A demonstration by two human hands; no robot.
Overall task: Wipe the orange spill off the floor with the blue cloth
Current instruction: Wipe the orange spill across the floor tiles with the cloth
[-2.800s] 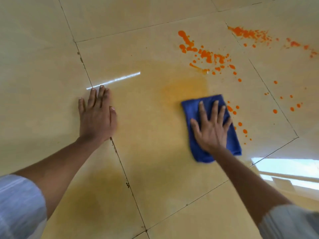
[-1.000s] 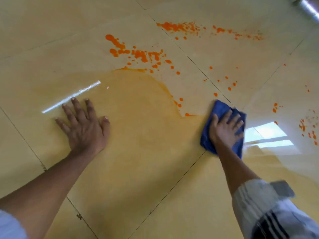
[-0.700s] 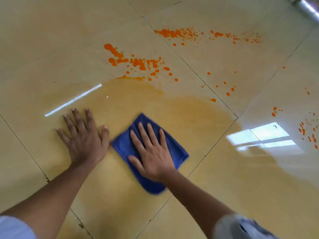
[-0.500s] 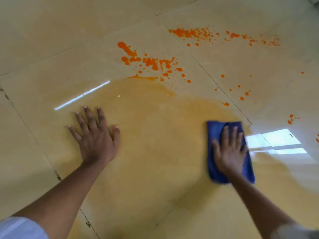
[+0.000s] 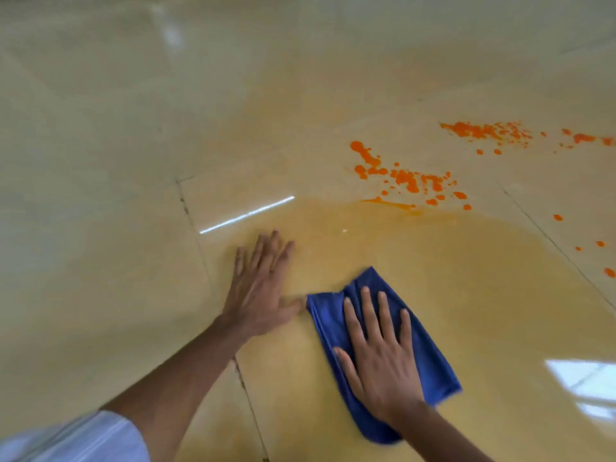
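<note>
Pressing flat, right hand (image 5: 380, 358) hides much blue cloth (image 5: 430, 368); blurred left hand (image 5: 263, 288) splayed, empty.

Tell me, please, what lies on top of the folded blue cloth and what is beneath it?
The right hand lies flat on the folded blue cloth, fingers spread. Around it the glossy beige tiled floor shows a thin orange smear; the patch directly beneath is covered.

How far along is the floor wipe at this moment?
Done: little; a smeared orange film covers the near tiles. In hand: the right hand presses the blue cloth flat; the left hand rests on the floor. Left: the film and the bright orange splatters beyond.
</note>
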